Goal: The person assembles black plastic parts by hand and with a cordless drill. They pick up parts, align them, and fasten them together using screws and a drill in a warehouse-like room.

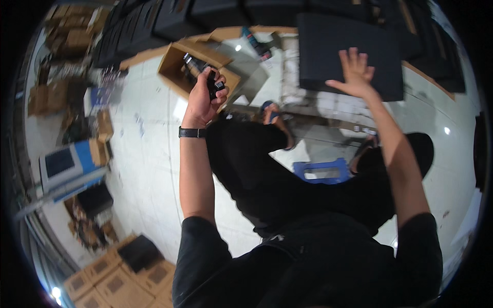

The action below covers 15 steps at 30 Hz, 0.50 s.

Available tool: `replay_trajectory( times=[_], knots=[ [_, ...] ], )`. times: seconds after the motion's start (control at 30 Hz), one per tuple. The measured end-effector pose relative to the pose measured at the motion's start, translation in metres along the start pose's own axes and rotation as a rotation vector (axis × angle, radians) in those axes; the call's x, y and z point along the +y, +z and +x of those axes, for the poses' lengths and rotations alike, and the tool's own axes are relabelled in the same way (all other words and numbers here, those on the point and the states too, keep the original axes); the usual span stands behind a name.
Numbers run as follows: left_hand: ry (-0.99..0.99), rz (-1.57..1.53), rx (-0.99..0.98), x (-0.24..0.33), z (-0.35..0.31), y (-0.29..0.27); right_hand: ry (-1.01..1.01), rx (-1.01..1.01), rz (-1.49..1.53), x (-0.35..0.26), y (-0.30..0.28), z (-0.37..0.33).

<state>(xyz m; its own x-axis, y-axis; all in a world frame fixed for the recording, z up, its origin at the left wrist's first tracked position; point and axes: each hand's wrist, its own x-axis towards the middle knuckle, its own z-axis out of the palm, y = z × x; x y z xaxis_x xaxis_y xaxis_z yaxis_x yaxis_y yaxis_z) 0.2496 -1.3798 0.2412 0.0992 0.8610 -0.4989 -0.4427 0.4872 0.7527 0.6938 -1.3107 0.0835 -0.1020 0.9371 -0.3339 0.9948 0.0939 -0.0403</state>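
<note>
As I look down through the head view, I see the left hand [203,97] gripping small, glossy, hard-edged black pieces [220,86] above an open cardboard box [230,79] with plain brown walls. The right hand [354,74] spreads its fingers over a broad matte-black block [321,51], straight-sided and smooth, ahead of the person's right knee [418,149].
</note>
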Motion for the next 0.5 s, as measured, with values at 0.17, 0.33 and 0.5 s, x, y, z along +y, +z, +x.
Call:
replay_trajectory(
  times=[0.17,0.33,0.5],
  knots=[
    [-0.098,0.133,-0.083,-0.063,0.078,0.141,-0.117,-0.059,0.1,0.02,-0.013,-0.042],
    [0.105,0.801,-0.144,-0.136,0.146,0.234,-0.376,-0.084,0.075,0.051,-0.018,-0.089],
    [0.699,1.454,0.061,-0.175,0.202,0.267,-0.466,0.023,0.724,0.106,0.017,-0.134]
  ],
)
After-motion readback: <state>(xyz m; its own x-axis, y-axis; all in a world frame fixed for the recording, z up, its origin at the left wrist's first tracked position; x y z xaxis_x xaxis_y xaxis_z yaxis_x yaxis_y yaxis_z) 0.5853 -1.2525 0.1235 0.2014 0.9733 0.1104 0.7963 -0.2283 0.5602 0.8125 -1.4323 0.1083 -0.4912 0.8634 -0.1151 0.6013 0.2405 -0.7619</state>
